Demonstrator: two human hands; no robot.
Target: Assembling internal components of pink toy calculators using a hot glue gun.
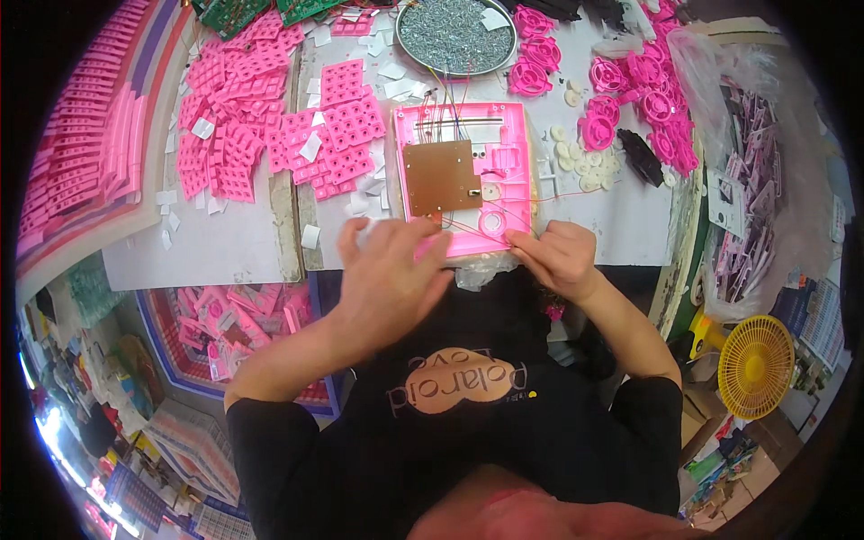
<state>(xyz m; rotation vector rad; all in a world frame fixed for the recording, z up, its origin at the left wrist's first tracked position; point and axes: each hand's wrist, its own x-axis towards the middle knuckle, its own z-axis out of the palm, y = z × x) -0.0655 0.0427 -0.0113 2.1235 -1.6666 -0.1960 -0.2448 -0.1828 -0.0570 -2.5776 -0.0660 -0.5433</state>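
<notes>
A shallow pink plastic housing (520, 193) lies in front of me at the table's near edge, its inside facing up. A brown circuit board (441, 178) rests over its left half, with thin red and dark wires running from its top and lower edges. My left hand (393, 270) reaches over the near left edge below the board; its fingers are spread and slightly blurred. Thumb and forefinger of my right hand (560, 258) pinch the near right corner, where a red wire ends close by; whether they also grip the wire cannot be made out.
Pink button pads (238, 117) lie heaped at left. A round metal tray (457, 36) of screws stands at the back. Pink ring parts (643, 90) and white discs (585, 162) are at right. A crate (328, 360) of pink parts sits below left; a yellow fan (756, 367) is lower right.
</notes>
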